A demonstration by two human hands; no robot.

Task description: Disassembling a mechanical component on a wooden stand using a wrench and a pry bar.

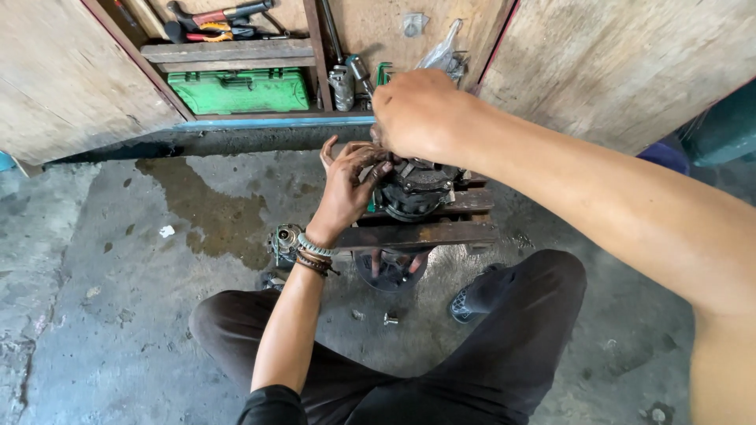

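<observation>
While both greasy hands grip a dark round engine part (415, 189), left hand (350, 185) half-curled, right hand (417, 110) fisted, green toolbox (240, 90) shut on shelf

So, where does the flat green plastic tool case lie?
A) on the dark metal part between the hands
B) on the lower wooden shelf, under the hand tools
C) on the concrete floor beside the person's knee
B: the flat green plastic tool case sits on the lower wooden shelf, beneath the hand tools.
</observation>
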